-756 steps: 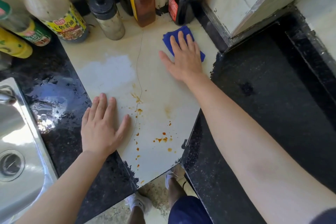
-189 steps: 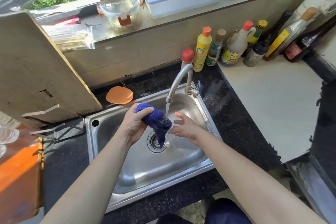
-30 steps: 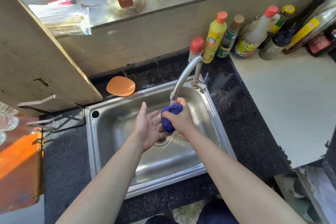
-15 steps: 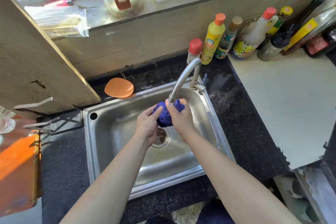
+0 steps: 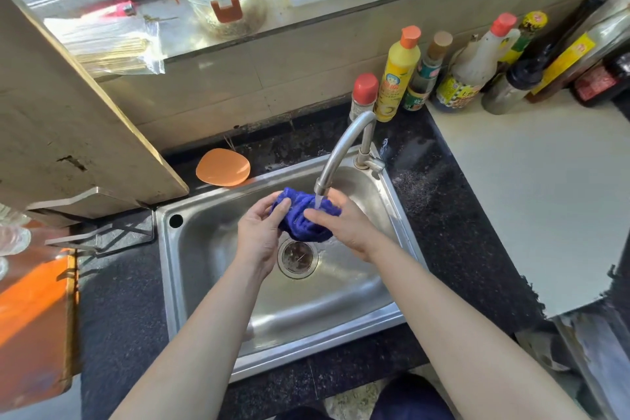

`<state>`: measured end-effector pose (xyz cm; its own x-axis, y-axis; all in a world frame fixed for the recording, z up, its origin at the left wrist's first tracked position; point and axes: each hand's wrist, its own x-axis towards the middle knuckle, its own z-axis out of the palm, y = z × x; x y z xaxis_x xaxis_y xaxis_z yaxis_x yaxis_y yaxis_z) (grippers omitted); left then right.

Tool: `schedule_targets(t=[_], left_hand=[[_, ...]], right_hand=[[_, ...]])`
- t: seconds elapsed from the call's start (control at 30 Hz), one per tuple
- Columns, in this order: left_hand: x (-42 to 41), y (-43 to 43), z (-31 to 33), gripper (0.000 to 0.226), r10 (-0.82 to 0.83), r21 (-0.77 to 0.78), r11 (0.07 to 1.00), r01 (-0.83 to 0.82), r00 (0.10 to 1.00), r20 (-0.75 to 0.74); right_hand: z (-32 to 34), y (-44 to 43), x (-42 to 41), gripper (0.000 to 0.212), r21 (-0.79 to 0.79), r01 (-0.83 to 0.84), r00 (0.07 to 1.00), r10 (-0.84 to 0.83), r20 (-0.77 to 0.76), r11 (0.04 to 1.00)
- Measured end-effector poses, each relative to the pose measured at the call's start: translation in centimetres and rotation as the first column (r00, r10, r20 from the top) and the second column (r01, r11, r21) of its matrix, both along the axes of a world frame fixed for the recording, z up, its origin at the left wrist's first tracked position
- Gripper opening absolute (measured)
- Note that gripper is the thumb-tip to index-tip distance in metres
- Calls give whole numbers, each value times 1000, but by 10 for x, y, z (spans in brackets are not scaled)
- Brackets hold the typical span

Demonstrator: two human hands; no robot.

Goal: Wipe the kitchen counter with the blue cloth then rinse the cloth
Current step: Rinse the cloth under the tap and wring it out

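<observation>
The wet blue cloth (image 5: 301, 218) is bunched up over the steel sink (image 5: 341, 317), just under the faucet (image 5: 344, 143), and a thin stream of water runs onto it. My left hand (image 5: 260, 232) grips its left end with thumb and fingers. My right hand (image 5: 344, 223) holds the right end, fingers curled over the cloth. The cloth's lower part hangs above the drain (image 5: 297, 257). The pale counter (image 5: 545, 201) lies to the right of the sink.
Several sauce and soap bottles (image 5: 397, 73) stand behind the faucet and along the counter's back. An orange disc (image 5: 223, 167) lies behind the sink. A wooden board (image 5: 61, 119) leans at the left. Jars and a white box sit on the sill.
In the last second my left hand closed on the cloth beside my right, and the two hands have since drawn apart, spreading the cloth wider under the running water.
</observation>
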<state>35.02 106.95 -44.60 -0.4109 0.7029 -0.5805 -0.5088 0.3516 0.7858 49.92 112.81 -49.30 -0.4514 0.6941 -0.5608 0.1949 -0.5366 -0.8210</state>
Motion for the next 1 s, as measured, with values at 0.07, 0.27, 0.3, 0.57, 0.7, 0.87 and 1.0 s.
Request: schedule_targets(t=[0.07, 0.27, 0.3, 0.57, 0.7, 0.87, 1.0], left_hand=[[-2, -1, -2, 24, -16, 6, 1000, 16, 1000, -11], [-12, -10, 5, 60, -356, 40, 933, 357, 934, -29], [-14, -13, 5, 72, -424, 21, 905, 425, 904, -51], [-15, -15, -3, 84, -527, -132, 848, 514, 784, -329], [-14, -11, -3, 46, -468, -113, 879, 464, 793, -389], [-9, -5, 2, 29, -432, -137, 899, 416, 793, -430], [-8, -10, 3, 39, -414, -103, 908, 407, 829, -376]], right_hand=[[2, -2, 3, 73, -21, -120, 993, 120, 8, 993], [10, -7, -6, 37, 286, -203, 950, 119, 287, 936], [10, -8, -7, 38, 293, -182, 956, 100, 274, 939], [23, -11, -13, 32, 396, -192, 959, 86, 270, 898], [20, -7, 9, 45, 368, -223, 971, 174, 162, 903], [11, -6, 14, 31, 314, -25, 998, 5, 62, 949], [14, -8, 6, 23, 207, 78, 997, -77, -17, 975]])
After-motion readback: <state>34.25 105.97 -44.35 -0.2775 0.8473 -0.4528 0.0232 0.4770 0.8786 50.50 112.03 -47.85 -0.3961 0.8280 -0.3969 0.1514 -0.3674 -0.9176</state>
